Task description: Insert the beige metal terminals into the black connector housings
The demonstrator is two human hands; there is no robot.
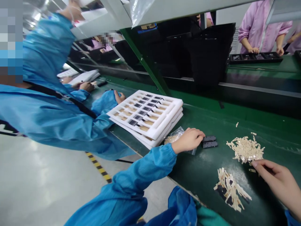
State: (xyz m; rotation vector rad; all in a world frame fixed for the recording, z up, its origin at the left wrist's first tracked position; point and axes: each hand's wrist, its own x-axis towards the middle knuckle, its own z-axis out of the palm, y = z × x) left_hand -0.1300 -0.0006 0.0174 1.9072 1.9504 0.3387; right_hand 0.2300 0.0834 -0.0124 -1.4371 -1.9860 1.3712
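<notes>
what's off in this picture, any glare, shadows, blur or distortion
Head view: pale glare on the green table and grey floor; dark shadow below the right hand; strongly tilted framing; hazy background and pixelated blocks at upper left.

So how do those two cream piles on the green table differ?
The far pile is a rounded heap of short pieces; the near pile a looser spread of longer strips. Dark patches show in the near pile; the far pile looks cream throughout. Both lie on the table.
</notes>
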